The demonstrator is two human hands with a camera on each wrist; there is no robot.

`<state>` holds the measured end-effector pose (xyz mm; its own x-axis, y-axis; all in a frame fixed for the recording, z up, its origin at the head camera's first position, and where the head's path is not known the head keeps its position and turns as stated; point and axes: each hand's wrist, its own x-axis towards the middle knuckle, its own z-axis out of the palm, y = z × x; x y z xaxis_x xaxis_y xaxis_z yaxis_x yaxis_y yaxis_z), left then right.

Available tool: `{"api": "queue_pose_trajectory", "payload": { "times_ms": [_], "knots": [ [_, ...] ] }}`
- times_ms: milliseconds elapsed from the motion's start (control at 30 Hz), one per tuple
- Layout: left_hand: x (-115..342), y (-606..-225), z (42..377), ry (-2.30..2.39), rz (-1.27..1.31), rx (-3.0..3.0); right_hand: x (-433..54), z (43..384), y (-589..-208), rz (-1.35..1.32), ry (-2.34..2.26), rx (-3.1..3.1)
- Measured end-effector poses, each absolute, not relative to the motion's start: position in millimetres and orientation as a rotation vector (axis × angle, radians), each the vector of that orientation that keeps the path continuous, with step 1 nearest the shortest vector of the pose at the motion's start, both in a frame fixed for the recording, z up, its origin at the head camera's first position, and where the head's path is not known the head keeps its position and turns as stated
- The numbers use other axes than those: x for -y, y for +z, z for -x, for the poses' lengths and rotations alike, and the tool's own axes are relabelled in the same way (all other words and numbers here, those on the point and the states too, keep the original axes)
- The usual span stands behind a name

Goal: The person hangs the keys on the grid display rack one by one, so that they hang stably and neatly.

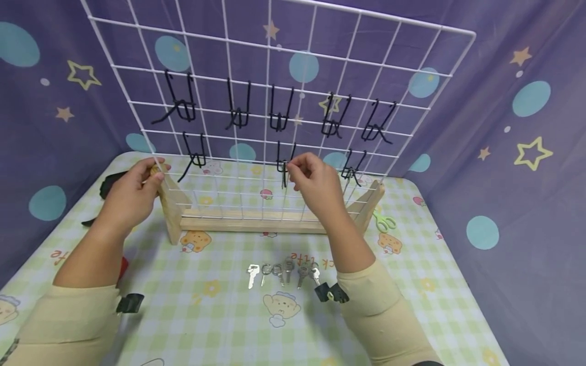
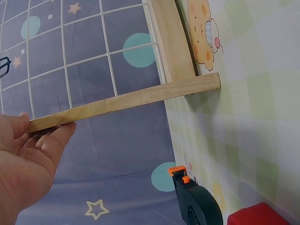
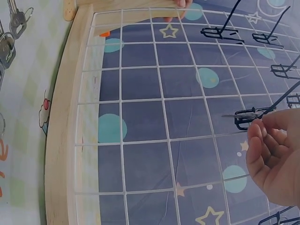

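A white wire grid rack [image 1: 270, 46] stands on a wooden base [image 1: 252, 223]. My left hand [image 1: 133, 195] grips the upper end of its left wooden side piece [image 2: 117, 101], with the thumb on one face and fingers on the other. My right hand [image 1: 318, 185] is at the middle lower black hook [image 1: 281, 163]. Its thumb and fingertips pinch a small metal key [image 3: 230, 116] by its ring end, right at the hook; the fingertips partly hide the ring. Another key [image 1: 350, 174] hangs on the lower right hook.
Several loose keys [image 1: 253, 276] lie in a row on the checked tablecloth [image 1: 206, 325] before the rack. Green scissors [image 1: 384, 222] lie by the right support. A dark tape measure [image 2: 201, 204] and a red object [image 2: 258, 216] lie at left. More black hooks [image 1: 278, 119] line the grid.
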<state>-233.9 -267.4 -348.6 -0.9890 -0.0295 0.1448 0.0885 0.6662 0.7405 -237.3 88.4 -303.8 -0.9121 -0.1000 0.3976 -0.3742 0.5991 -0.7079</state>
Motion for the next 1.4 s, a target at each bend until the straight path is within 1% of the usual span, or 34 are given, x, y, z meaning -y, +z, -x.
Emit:
{"api": "queue_pose_trajectory", "payload": {
  "times_ms": [267,433,533,667,800,967,1167,1400],
  "knots": [
    [267.4,-347.0,232.4,-1.227,0.052,2.734,-89.2,238.1,-304.5,-0.366,1.195,2.520],
    [266.4,-347.9,233.0,-1.237,0.069,2.734,-98.8,230.9,-305.9,-0.373,1.169,2.546],
    [265.6,-348.7,233.7,-1.239,0.073,2.731,-109.6,221.9,-307.5,-0.429,1.164,2.599],
    [265.3,-349.3,234.2,-1.242,0.066,2.726,-125.4,208.2,-313.7,-0.585,1.055,2.798],
    [266.0,-349.4,234.3,-1.231,0.061,2.726,-141.1,198.1,-330.1,-0.723,0.852,3.018],
    [266.7,-348.8,233.7,-1.223,0.037,2.729,-158.1,195.7,-359.6,-0.799,0.792,3.238],
    [266.4,-348.1,233.4,-1.241,0.050,2.715,-166.2,202.7,-394.0,-0.732,0.742,3.397],
    [265.5,-348.5,234.3,-1.264,0.049,2.709,-163.9,208.2,-413.9,-0.671,0.606,3.497]
  ]
}}
